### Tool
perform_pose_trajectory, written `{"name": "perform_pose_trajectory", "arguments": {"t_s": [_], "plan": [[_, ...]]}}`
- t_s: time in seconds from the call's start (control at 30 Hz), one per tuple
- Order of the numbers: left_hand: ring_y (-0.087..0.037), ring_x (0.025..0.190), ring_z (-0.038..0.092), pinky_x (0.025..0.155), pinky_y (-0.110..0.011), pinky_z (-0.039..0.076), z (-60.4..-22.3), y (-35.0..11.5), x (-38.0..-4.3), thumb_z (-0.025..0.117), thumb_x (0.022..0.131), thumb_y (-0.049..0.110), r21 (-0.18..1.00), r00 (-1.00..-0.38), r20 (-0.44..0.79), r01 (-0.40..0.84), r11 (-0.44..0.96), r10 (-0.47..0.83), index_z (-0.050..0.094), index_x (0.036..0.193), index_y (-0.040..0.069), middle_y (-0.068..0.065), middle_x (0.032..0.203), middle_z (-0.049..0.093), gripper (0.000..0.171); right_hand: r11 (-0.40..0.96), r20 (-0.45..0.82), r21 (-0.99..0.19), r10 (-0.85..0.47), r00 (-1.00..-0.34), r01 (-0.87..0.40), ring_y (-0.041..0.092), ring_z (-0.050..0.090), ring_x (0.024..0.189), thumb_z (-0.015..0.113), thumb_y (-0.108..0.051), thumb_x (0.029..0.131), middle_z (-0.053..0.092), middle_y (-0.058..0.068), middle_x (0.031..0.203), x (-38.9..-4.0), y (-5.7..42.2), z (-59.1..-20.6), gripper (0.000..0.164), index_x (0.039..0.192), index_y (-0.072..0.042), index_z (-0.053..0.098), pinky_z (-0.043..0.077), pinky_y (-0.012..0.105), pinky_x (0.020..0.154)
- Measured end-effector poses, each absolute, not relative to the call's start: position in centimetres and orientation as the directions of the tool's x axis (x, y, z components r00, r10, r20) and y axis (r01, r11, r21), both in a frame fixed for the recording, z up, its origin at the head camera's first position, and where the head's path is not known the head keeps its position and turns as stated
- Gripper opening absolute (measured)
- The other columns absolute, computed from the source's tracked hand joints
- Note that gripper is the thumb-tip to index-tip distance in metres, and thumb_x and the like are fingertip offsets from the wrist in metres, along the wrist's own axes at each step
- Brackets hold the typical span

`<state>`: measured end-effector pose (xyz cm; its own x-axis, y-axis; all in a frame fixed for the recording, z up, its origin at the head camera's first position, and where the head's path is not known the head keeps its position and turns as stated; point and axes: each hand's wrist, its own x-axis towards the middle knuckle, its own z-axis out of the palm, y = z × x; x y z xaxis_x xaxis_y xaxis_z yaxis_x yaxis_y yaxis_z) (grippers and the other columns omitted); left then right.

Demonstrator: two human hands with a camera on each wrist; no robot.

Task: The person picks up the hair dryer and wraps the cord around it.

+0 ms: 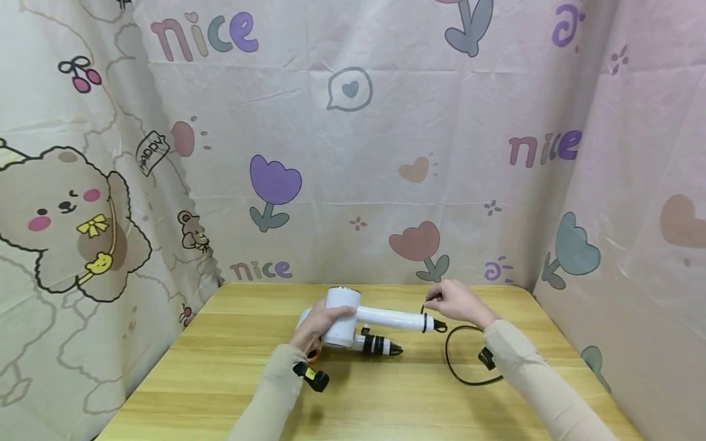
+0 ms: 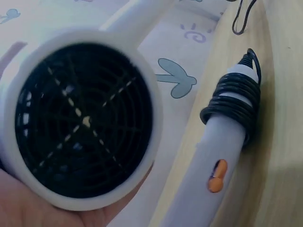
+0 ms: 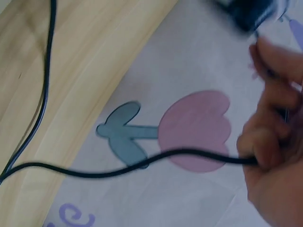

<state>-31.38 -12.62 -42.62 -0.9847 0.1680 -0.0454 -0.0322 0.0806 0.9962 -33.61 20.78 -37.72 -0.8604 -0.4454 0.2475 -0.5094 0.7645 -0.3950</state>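
Observation:
My left hand grips a white hair dryer by its barrel, with the handle pointing right. The dark grille at one end of the barrel faces the left wrist camera. Black cord runs between the curled fingers of my right hand, which holds it just beyond the handle's end. One turn of cord circles that handle near its tip. Below lies a second white hair dryer, its own black cord coiled round the handle above an orange switch.
A loose loop of cord hangs below my right hand over the wood-grain table. Printed curtain closes off the back and both sides. Each wrist carries a small black camera.

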Motion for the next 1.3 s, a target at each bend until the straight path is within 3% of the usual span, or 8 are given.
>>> {"name": "perform_pose_trajectory", "arguments": {"t_s": [0.13, 0.37, 0.53, 0.67, 0.87, 1.07, 1.3], "plan": [[-0.027, 0.078, 0.067, 0.062, -0.044, 0.061, -43.2, -12.6, -31.4, 0.080, 0.076, 0.040, 0.995, -0.996, -0.050, -0.043, 0.088, 0.068, 0.045, 0.132, 0.004, -0.020, 0.105, 0.064, 0.075, 0.808, 0.322, -0.362, -0.360, -0.876, -0.465, 0.008, 0.064, 0.071, 0.068, -0.024, 0.090, 0.075, -0.002, 0.087, -32.9, 19.5, -37.6, 0.016, 0.095, -0.013, 0.078, 0.056, 0.034, 0.069], [-0.025, 0.079, 0.065, 0.066, -0.040, 0.061, -43.4, -12.0, -31.3, 0.081, 0.075, 0.029, 1.000, -0.999, -0.013, -0.013, -0.013, -0.050, 0.046, 0.128, -0.002, -0.019, 0.107, 0.062, 0.071, 0.840, 0.446, -0.331, -0.261, -0.856, -0.429, 0.012, 0.046, 0.050, 0.063, -0.017, 0.091, 0.064, -0.004, 0.066, -31.6, 17.2, -37.9, 0.014, 0.089, -0.013, 0.076, 0.036, 0.027, 0.045], [-0.023, 0.080, 0.064, 0.066, -0.038, 0.060, -43.5, -11.4, -31.3, 0.078, 0.078, 0.034, 0.993, -0.992, -0.055, -0.043, -0.108, -0.111, 0.046, 0.128, 0.001, -0.015, 0.105, 0.062, 0.069, 0.870, 0.595, -0.237, -0.222, -0.772, -0.433, 0.011, 0.040, 0.046, 0.060, -0.014, 0.093, 0.053, -0.006, 0.057, -30.7, 15.8, -38.4, 0.015, 0.083, -0.015, 0.071, 0.030, 0.026, 0.039], [-0.023, 0.082, 0.064, 0.066, -0.039, 0.059, -43.7, -11.4, -31.4, 0.076, 0.080, 0.039, 0.985, -0.992, -0.075, -0.057, -0.161, -0.106, 0.042, 0.133, 0.006, -0.014, 0.107, 0.061, 0.071, 0.874, 0.682, -0.171, -0.227, -0.695, -0.454, 0.012, 0.042, 0.046, 0.070, -0.016, 0.088, 0.060, -0.004, 0.062, -30.3, 15.4, -38.7, 0.001, 0.087, -0.015, 0.070, 0.029, 0.026, 0.037], [-0.025, 0.085, 0.066, 0.070, -0.042, 0.060, -43.6, -11.8, -31.5, 0.077, 0.078, 0.036, 0.979, -0.994, -0.099, -0.090, -0.184, -0.037, 0.043, 0.133, 0.006, -0.015, 0.108, 0.062, 0.071, 0.884, 0.756, 0.006, -0.311, -0.576, -0.468, 0.016, 0.056, 0.053, 0.088, -0.022, 0.070, 0.073, 0.003, 0.078, -30.3, 16.3, -39.9, 0.038, 0.102, -0.014, 0.072, 0.033, 0.024, 0.037], [-0.026, 0.083, 0.067, 0.069, -0.042, 0.060, -43.3, -11.9, -31.3, 0.080, 0.074, 0.037, 0.984, -0.988, -0.142, -0.135, -0.117, -0.056, 0.046, 0.128, 0.005, -0.015, 0.106, 0.064, 0.072, 0.852, 0.803, 0.113, -0.381, -0.458, -0.511, 0.012, 0.053, 0.050, 0.089, -0.024, 0.068, 0.072, 0.002, 0.072, -30.6, 17.0, -40.7, 0.043, 0.105, -0.011, 0.072, 0.031, 0.018, 0.037], [-0.024, 0.082, 0.065, 0.066, -0.039, 0.060, -42.1, -10.9, -31.1, 0.082, 0.074, 0.041, 0.996, -0.986, -0.048, -0.035, -0.082, -0.160, 0.046, 0.129, 0.003, -0.016, 0.109, 0.062, 0.076, 0.856, 0.848, 0.122, -0.353, -0.396, -0.502, 0.012, 0.053, 0.050, 0.087, -0.024, 0.069, 0.074, 0.005, 0.076, -30.7, 17.0, -40.7, 0.046, 0.110, -0.010, 0.072, 0.029, 0.017, 0.036]]}}
